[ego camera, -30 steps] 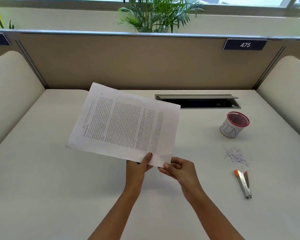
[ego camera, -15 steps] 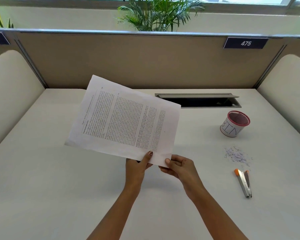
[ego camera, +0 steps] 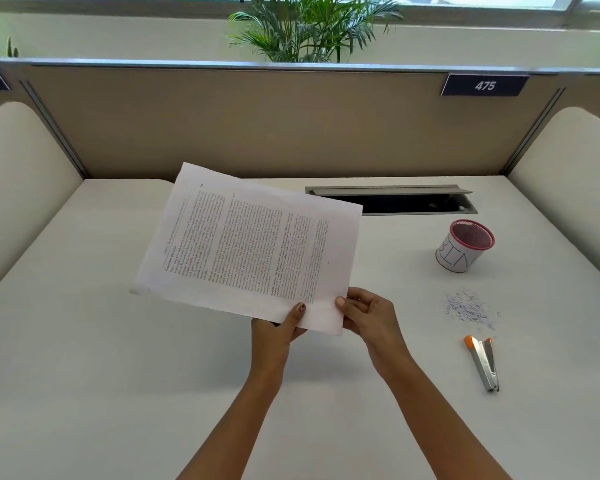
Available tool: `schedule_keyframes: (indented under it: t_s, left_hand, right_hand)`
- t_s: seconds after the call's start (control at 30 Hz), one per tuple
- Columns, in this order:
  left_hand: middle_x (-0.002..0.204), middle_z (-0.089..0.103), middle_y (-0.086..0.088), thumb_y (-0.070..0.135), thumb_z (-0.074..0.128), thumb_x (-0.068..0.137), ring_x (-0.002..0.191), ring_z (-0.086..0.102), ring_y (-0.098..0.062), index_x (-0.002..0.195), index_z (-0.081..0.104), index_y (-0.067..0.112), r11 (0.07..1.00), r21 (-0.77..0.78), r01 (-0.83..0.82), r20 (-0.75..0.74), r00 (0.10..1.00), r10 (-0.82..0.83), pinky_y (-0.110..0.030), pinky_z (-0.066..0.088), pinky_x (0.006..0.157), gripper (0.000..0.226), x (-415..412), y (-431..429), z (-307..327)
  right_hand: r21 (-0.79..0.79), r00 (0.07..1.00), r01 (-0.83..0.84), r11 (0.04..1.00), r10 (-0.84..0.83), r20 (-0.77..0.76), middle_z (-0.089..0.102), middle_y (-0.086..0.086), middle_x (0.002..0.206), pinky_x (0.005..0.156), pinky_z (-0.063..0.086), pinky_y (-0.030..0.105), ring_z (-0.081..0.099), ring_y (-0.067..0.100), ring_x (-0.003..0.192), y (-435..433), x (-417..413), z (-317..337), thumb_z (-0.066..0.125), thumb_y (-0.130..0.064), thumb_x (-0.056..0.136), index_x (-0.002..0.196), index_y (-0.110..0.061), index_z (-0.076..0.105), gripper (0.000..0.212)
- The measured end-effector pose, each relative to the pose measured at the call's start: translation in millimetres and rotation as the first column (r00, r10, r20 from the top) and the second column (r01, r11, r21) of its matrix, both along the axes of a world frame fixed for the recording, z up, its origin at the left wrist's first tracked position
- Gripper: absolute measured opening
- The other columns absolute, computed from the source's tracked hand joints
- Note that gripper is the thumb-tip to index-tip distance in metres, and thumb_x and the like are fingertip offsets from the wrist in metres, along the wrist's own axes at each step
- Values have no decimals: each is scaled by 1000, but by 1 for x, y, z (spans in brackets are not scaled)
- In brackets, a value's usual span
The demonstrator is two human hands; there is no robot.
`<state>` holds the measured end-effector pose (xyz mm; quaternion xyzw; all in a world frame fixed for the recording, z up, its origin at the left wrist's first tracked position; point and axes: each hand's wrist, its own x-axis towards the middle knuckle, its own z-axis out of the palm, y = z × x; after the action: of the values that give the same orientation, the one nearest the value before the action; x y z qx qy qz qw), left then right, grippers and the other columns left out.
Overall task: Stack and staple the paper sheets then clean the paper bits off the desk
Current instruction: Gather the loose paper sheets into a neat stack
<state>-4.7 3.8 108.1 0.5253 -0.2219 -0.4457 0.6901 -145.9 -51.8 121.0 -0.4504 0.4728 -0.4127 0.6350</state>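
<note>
Both hands, left hand (ego camera: 278,327) and right hand (ego camera: 371,315), have their fingers pinching the paper sheets (ego camera: 250,247) at one near corner, lifted above the surface (ego camera: 84,375). Stacking looks finished; stapling next means reaching the stapler (ego camera: 484,363), just below the paper bits (ego camera: 470,308).

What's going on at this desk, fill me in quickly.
A person is holding the printed paper sheets above the desk, pinching the near corner with the left hand and the right hand. The stapler lies untouched on the desk to the right. Just beyond it sits a small pile of paper bits, and further back a small cup marked BIN. So nothing looks stapled yet, and the bits have not been cleaned up.
</note>
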Motion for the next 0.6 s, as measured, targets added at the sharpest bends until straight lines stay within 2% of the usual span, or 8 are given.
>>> schedule_keyframes:
  t_s: [0.13,0.23,0.3,0.33,0.43,0.53,0.6]
  left_hand:
    - [117,60,14,2,68,84,101,65,-9,120,45,40,1000,14,-27,0,1000,27,-25,59,72,57,-1,-1,-3]
    - [117,61,14,2,68,84,100,66,-9,113,47,44,1000,19,-20,-11,1000,20,-27,59,73,55,0,-2,-5]
    - [115,62,14,1,68,84,98,67,-7,113,49,43,1000,25,-15,-18,1000,16,-27,59,73,54,0,-2,-6]
    - [114,63,14,1,68,84,97,67,-7,112,50,41,999,29,-15,-26,1000,16,-28,60,73,52,0,-3,-7]
    - [113,64,13,2,69,83,96,68,-8,115,50,37,999,48,-19,-30,999,20,-31,60,76,51,-1,-5,-9]
    - [112,63,14,2,69,83,95,67,-8,115,50,37,998,55,-9,-30,999,11,-31,60,76,51,-5,-8,-10]
    - [111,63,15,2,68,84,95,67,-7,113,50,38,999,54,4,-27,1000,-2,-31,60,76,50,-8,-9,-10]
  right_hand:
    - [-2,985,165,986,-165,-44,75,11,95,78,58,35,73,26,84,-3,-14,-12,50,-18,98,106,-6,67,22]
    - [-103,907,344,933,-359,-222,74,3,92,78,56,28,73,18,82,-6,-38,-26,50,-19,98,104,-11,66,19]
    - [-255,785,401,880,-473,-399,73,1,92,74,50,19,70,16,84,-7,-58,-35,53,-15,95,104,-13,66,15]
    - [-333,711,410,849,-526,-466,71,2,93,73,47,20,68,18,87,-8,-69,-40,54,-12,94,104,-13,65,15]
    - [-502,505,415,759,-651,-567,65,13,105,86,43,32,58,31,102,-11,-101,-60,56,-3,90,109,-6,63,21]
    - [-533,290,492,688,-707,-645,53,22,121,93,39,45,42,40,116,-10,-128,-80,60,-3,87,119,-2,56,32]
    - [-509,192,570,646,-706,-681,44,25,129,93,37,50,37,44,119,-7,-140,-89,65,-9,85,123,-1,49,42]
